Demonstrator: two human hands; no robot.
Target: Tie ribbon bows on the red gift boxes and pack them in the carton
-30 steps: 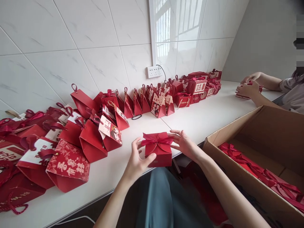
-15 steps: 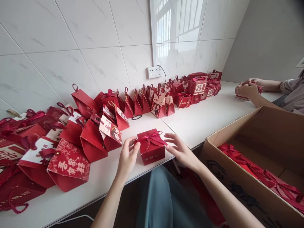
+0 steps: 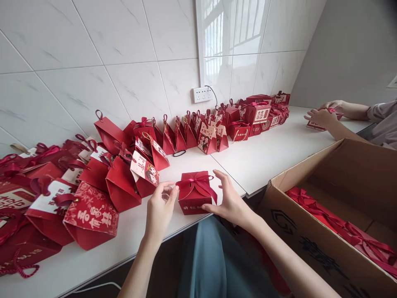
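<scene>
A red gift box [image 3: 194, 203] with a ribbon bow [image 3: 196, 182] on its lid stands upright near the table's front edge. My left hand [image 3: 161, 205] is at the box's left side, thumb and forefinger pinched together at the left end of the ribbon. On the other side, my right hand [image 3: 232, 200] is open, fingers spread and raised. Its thumb reaches to the box's front right corner, close by the hanging ribbon tail. Pale lettering shows on the box's front.
Many red gift boxes [image 3: 124, 186] crowd the white table [image 3: 263, 153] at left and along the wall. A cardboard carton [image 3: 297, 231] with ribboned red boxes stands at right. Beyond it, a co-worker's hands [image 3: 325, 116] handle another red box. A socket strip [image 3: 202, 94] is on the wall.
The box has turned slightly, so its front lettering faces me more. My right thumb has moved down to its front corner; my left hand has shifted slightly left.
</scene>
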